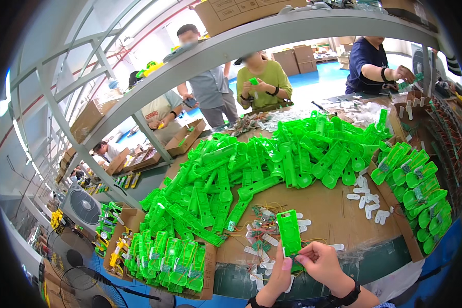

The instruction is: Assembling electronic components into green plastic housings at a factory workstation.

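A long bright green plastic housing [289, 231] stands upright in front of me, its hollow side facing me. My left hand [277, 274] is closed round its lower part, thumb along the side. At the housing's lower end, my right hand [319, 263] is closed in a pinch; the fingertips hide what lies between them. Black bands circle both wrists. Just left of the housing lie small green circuit boards [262, 226] with thin red and yellow wires. Small white oval plastic pieces [304, 223] are scattered beside it.
A big heap of green housings [226, 164] covers the table's far side. Cardboard boxes of housings stand at left [209, 267] and right [403, 220]. More white pieces [367, 197] lie at right. Across the table are several people [264, 84]. A grey shelf beam [292, 25] crosses above.
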{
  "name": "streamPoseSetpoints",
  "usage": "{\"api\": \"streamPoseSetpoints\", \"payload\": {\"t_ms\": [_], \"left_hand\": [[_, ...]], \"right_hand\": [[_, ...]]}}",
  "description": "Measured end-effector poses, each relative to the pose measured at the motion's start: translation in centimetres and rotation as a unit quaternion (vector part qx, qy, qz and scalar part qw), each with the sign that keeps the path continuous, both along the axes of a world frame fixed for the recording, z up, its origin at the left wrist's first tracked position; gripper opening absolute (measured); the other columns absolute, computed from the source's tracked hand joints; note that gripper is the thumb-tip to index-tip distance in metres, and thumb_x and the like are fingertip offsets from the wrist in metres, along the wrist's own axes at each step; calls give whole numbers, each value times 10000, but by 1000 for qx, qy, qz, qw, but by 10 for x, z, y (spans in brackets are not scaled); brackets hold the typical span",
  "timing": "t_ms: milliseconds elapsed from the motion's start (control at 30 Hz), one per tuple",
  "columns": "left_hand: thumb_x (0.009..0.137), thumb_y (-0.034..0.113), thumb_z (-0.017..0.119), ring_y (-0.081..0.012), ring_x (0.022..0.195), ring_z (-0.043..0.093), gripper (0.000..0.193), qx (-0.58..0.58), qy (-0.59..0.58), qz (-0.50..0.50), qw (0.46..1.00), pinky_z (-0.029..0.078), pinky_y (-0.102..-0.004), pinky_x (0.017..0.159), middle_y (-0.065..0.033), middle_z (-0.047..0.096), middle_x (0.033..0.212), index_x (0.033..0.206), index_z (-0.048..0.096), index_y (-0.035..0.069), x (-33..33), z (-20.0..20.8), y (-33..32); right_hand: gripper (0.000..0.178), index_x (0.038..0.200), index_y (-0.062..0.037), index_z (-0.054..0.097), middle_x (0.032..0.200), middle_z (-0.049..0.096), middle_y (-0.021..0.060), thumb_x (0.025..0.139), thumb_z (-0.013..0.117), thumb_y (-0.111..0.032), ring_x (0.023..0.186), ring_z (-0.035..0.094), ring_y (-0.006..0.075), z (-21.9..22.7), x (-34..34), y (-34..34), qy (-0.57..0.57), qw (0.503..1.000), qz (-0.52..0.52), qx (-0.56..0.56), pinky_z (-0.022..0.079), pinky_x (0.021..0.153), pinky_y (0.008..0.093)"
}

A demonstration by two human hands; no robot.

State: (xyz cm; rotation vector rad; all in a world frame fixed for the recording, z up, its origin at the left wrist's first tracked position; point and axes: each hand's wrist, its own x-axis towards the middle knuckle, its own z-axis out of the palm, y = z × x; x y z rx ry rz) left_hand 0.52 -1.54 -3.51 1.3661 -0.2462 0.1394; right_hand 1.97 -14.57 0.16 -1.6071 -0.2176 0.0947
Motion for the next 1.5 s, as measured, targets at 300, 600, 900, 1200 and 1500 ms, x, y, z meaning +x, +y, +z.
{"api": "streamPoseSetpoints", "payload": {"t_ms": [300, 600, 900, 1200, 1500], "left_hand": [[921, 182, 329, -235, 1133, 391, 481, 83, -6, 43, 996, 282, -339, 968, -169, 373, 1258, 1329, 185, -29, -2, -10, 14], [923, 175, 328, -239, 1211, 332, 507, 100, -39, -47, 993, 246, -334, 998, -165, 349, 1289, 1349, 144, -29, -11, -3, 13], [924, 242, 342, -265, 1157, 404, 532, 134, -5, -98, 986, 293, -344, 969, -172, 371, 1275, 1338, 159, -37, -2, 7, 21], [774, 4, 616, -182, 928, 564, 353, 59, -99, 99, 988, 474, -285, 791, -117, 496, 1067, 1095, 470, 1, -10, 3, 5], [771, 16, 630, -173, 880, 572, 160, 16, -74, 192, 978, 467, -276, 778, -115, 560, 963, 923, 597, -19, -17, 10, -3]], "right_hand": [[182, 925, 25, 589, 878, 616, 89, 758, 631, -36, 779, 579, 97, 16, 0, -6, -149, 980, 57, -122, 470, 634, 223], [411, 1177, 17, 456, 945, 599, 81, 815, 594, -120, 861, 569, 130, -13, 9, -13, 1, 976, 185, 112, 459, 758, 272], [342, 1151, 32, 473, 1006, 601, 94, 828, 552, -47, 896, 572, 126, -18, 8, -12, 43, 979, 95, 174, 460, 777, 259], [312, 1144, 38, 469, 1037, 588, 100, 846, 525, -35, 923, 566, 133, -4, 6, -11, 93, 955, 90, 265, 451, 810, 259], [429, 1214, 2, 397, 1116, 529, 66, 849, 566, -146, 1015, 509, 135, -5, 6, -19, 155, 908, 205, 330, 420, 867, 299]]}}
